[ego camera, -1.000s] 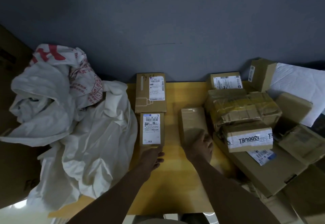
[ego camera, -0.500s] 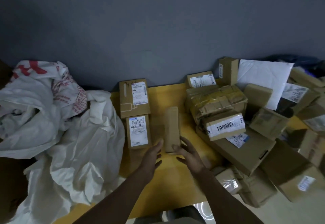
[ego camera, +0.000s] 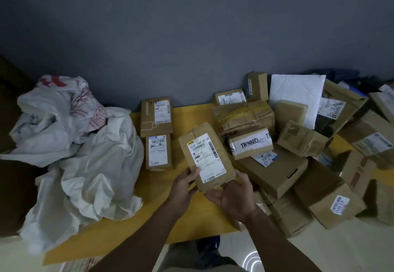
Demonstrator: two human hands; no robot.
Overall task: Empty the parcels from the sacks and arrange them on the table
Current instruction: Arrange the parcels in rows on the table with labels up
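Observation:
Both my hands hold a brown parcel (ego camera: 204, 154) tilted above the yellow table (ego camera: 191, 214), its white label facing up. My left hand (ego camera: 183, 186) grips its near left edge, and my right hand (ego camera: 232, 195) cups its near right corner from below. Two labelled parcels lie in a line on the table, one at the back (ego camera: 156, 117) and one in front of it (ego camera: 158, 152). A crumpled white sack (ego camera: 85, 154) with red print covers the table's left part.
A heap of cardboard boxes fills the right side, among them a taped box (ego camera: 251, 143) marked in black letters and a flat box (ego camera: 275, 171). A white envelope (ego camera: 296, 96) leans on the grey wall. More boxes (ego camera: 332, 205) hang past the table's right edge.
The brown parcel lay flat on the table with its plain side up. Now both hands have lifted it and turned it over, so the label shows. The view has shifted to the right.

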